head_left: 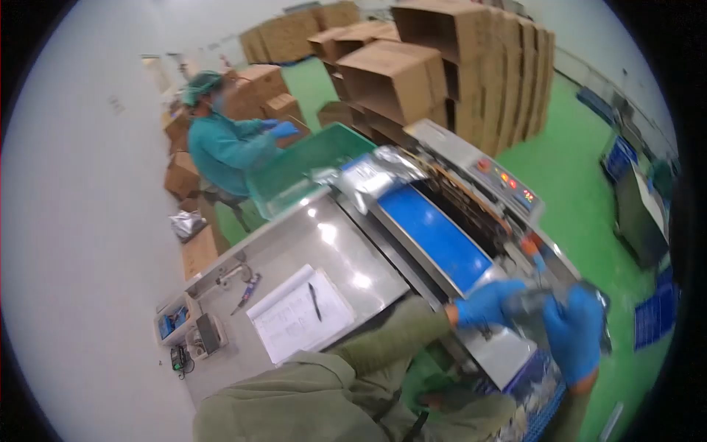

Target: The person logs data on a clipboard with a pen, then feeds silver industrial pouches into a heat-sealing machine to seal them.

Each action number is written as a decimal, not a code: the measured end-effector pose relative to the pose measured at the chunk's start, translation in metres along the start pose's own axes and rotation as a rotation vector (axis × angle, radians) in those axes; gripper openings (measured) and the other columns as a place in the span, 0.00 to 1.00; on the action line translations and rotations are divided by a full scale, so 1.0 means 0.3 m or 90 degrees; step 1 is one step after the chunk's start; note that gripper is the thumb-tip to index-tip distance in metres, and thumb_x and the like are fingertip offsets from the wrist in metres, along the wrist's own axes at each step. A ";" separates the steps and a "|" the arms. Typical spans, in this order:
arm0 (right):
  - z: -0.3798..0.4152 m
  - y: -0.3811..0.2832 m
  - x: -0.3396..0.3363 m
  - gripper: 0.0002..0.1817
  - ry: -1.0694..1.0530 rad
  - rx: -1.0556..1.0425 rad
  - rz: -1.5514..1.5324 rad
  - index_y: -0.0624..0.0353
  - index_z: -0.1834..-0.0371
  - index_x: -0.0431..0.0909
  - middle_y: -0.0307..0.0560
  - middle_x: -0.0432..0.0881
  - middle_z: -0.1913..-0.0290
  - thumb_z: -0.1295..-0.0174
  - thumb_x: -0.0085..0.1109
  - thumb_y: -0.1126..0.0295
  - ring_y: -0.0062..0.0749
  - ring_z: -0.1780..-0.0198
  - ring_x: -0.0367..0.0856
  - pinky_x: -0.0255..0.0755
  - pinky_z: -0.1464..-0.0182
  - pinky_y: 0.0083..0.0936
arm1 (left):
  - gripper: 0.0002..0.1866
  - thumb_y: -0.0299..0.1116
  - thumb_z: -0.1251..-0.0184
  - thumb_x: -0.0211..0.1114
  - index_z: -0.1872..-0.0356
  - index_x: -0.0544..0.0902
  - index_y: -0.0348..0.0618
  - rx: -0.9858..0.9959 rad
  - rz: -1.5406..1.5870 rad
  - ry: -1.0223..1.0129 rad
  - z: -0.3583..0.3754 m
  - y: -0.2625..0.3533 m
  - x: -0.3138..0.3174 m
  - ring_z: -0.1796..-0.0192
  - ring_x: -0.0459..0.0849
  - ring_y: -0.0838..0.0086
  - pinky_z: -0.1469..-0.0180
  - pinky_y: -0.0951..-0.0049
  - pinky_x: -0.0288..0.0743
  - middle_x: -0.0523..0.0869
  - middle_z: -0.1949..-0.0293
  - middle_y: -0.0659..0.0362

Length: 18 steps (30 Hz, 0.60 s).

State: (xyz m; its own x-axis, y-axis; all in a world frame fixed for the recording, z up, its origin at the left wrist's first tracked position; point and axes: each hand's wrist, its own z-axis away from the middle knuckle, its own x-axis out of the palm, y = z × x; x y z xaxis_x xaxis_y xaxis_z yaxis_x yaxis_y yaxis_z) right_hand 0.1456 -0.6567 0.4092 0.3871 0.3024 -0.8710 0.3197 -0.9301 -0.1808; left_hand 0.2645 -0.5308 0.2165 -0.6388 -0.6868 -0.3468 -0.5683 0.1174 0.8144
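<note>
My left hand (pixel 490 303), in a blue glove, is closed on the near side of a silvery bag (pixel 529 303) at the right end of the sealing machine. On the bag's other side is my right hand (pixel 574 331), also blue-gloved, with its fingers bent round the edge. The bag is blurred and partly hidden by the gloves. Beside my left hand runs the machine's blue belt (pixel 438 236). Another silver bag (pixel 379 175) lies at the belt's far end, by a green bin (pixel 294 173).
A co-worker (pixel 224 144) in teal stands beyond the steel table (pixel 346 247), which holds papers (pixel 302 313), a pen and small trays (pixel 177 320). Cardboard boxes (pixel 398 77) are stacked behind the machine's control panel (pixel 493 173). More silver bags (pixel 541 379) lie below my hands.
</note>
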 end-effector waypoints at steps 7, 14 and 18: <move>0.031 0.088 0.059 0.12 0.237 0.177 -0.062 0.58 0.55 0.79 0.50 0.82 0.62 0.41 0.63 0.70 0.41 0.61 0.82 0.73 0.59 0.32 | 0.23 0.34 0.30 0.67 0.38 0.77 0.37 -0.203 0.202 -0.004 0.056 -0.273 -0.079 0.47 0.83 0.72 0.45 0.70 0.82 0.85 0.46 0.53; 0.245 0.359 0.382 0.19 0.220 0.336 -0.349 0.66 0.39 0.76 0.46 0.85 0.53 0.34 0.57 0.76 0.29 0.53 0.81 0.74 0.52 0.28 | 0.42 0.36 0.55 0.81 0.33 0.74 0.43 -0.081 -0.074 -0.028 0.043 -0.327 -0.055 0.40 0.77 0.59 0.36 0.58 0.72 0.80 0.42 0.49; 0.277 0.420 0.389 0.14 0.178 0.436 -0.195 0.67 0.44 0.77 0.55 0.86 0.57 0.29 0.53 0.73 0.33 0.59 0.82 0.73 0.55 0.31 | 0.36 0.37 0.46 0.76 0.35 0.73 0.41 -0.116 0.105 -0.102 -0.010 -0.260 -0.099 0.45 0.81 0.61 0.41 0.63 0.75 0.83 0.47 0.48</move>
State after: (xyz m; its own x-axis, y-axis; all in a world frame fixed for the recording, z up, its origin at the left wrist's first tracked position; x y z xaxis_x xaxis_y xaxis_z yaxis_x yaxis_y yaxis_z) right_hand 0.1591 -0.7560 0.2469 0.5997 0.5218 -0.6067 -0.1198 -0.6911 -0.7128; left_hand 0.3292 -0.5216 0.1647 -0.7972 -0.5452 -0.2594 -0.3558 0.0771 0.9314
